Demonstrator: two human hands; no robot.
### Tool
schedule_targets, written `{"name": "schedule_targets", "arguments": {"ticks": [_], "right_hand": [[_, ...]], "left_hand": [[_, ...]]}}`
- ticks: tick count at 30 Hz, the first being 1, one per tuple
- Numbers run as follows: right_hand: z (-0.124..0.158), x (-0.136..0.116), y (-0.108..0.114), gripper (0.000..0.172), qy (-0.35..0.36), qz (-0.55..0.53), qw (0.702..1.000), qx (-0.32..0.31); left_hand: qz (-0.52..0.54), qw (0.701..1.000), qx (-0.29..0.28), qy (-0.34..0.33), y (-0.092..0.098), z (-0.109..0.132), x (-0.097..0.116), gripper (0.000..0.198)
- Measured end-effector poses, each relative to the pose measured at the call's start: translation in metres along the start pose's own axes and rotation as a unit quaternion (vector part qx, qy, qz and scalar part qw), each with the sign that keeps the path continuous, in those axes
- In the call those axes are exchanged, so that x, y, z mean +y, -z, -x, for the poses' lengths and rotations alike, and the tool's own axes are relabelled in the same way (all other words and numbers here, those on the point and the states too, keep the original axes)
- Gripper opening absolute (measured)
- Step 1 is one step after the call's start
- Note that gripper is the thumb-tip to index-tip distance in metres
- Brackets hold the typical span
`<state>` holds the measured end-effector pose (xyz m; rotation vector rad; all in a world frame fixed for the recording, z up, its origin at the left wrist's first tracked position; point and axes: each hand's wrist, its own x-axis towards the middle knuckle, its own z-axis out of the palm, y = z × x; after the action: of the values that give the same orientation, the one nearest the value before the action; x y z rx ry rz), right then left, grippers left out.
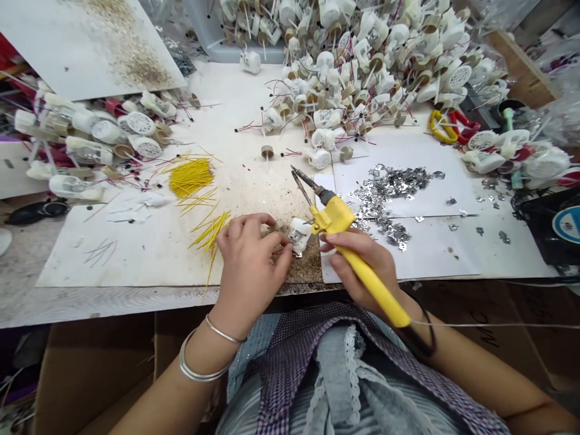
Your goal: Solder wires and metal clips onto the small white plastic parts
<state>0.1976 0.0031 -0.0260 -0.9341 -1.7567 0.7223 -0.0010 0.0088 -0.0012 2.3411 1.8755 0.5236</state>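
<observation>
My left hand (256, 257) is closed near the table's front edge, its fingers round a small white plastic part (299, 235) whose right end shows. In my right hand (362, 266) is a yellow soldering iron (338, 216), with its metal tip pointing up and left, above the white part. A bundle of yellow wires (212, 232) lies just left of my left hand, and a bigger pile of yellow wires (190, 176) is behind it. To the right of the iron, small shiny metal pieces (399, 181) are heaped on white sheets (453, 248).
White plastic assemblies with thin wires (326, 112) pile up at the back, some in a grey bin (206, 39). More assemblies (104, 130) stand at the left. Yellow-handled and red-handled tools (443, 127) lie at the right, near a black box (555, 223).
</observation>
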Motion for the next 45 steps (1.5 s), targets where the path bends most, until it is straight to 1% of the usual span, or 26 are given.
{"name": "schedule_targets", "arguments": {"ticks": [3,4,6,8,10,12,14,17,19,23,25,27,28,32,35,37,39,42,45], "right_hand": [[0.010,-0.001,0.023,0.023,0.027,0.031,0.999,0.015],[0.014,-0.002,0.031,0.025,0.034,0.043,0.998,0.013],[0.022,-0.003,0.045,0.035,0.037,0.058,0.997,0.029],[0.025,-0.005,0.055,0.047,0.045,0.053,0.998,0.003],[0.025,-0.008,0.060,0.051,0.069,0.037,0.995,-0.064],[0.023,-0.011,0.062,0.050,0.102,0.039,0.987,-0.118],[0.022,-0.012,0.061,0.050,0.120,0.060,0.981,-0.140],[0.024,-0.011,0.059,0.052,0.111,0.083,0.975,-0.172],[0.026,-0.009,0.058,0.052,0.113,0.098,0.972,-0.183],[0.026,-0.008,0.057,0.044,0.145,0.131,0.964,-0.180],[0.025,-0.010,0.057,0.039,0.159,0.146,0.958,-0.191],[0.023,-0.013,0.057,0.036,0.167,0.157,0.954,-0.195],[0.022,-0.015,0.058,0.037,0.165,0.155,0.956,-0.186],[0.018,-0.019,0.064,0.046,0.140,0.097,0.980,-0.100],[0.015,-0.019,0.068,0.054,0.117,0.081,0.987,-0.078],[0.015,-0.019,0.069,0.057,0.117,0.074,0.987,-0.082],[0.016,-0.018,0.066,0.058,0.120,0.068,0.985,-0.103],[0.019,-0.015,0.060,0.054,0.123,0.084,0.978,-0.146],[0.021,-0.010,0.055,0.046,0.135,0.106,0.972,-0.159]], "left_hand": [[-0.022,1.000,-0.004,0.002,0.000,-0.002,0.002,0.012],[-0.027,1.000,-0.007,0.001,0.000,-0.002,0.003,0.012],[-0.032,0.999,-0.011,-0.002,0.000,-0.003,0.004,0.010],[-0.035,0.999,-0.011,-0.004,0.000,-0.003,0.006,0.009],[-0.039,0.999,-0.008,-0.003,-0.001,-0.003,0.007,0.009],[-0.043,0.999,-0.006,-0.003,-0.001,-0.003,0.007,0.009],[-0.048,0.999,-0.005,-0.006,-0.001,-0.003,0.008,0.009],[-0.054,0.998,-0.003,-0.008,0.000,-0.004,0.008,0.008],[-0.058,0.998,-0.002,-0.009,-0.001,-0.004,0.008,0.008],[-0.061,0.998,-0.001,-0.016,0.000,-0.004,0.009,0.007],[-0.064,0.998,-0.003,-0.019,0.001,-0.004,0.009,0.008],[-0.066,0.998,-0.004,-0.021,0.002,-0.004,0.010,0.009],[-0.066,0.998,-0.005,-0.022,0.002,-0.005,0.010,0.009],[-0.065,0.998,-0.009,-0.024,0.002,-0.005,0.010,0.009],[-0.067,0.997,-0.011,-0.024,0.001,-0.006,0.010,0.009],[-0.069,0.997,-0.012,-0.022,0.001,-0.006,0.011,0.010],[-0.069,0.997,-0.013,-0.021,0.002,-0.006,0.011,0.010],[-0.070,0.997,-0.015,-0.021,0.002,-0.006,0.011,0.011],[-0.073,0.997,-0.016,-0.022,0.003,-0.006,0.012,0.011]]}}
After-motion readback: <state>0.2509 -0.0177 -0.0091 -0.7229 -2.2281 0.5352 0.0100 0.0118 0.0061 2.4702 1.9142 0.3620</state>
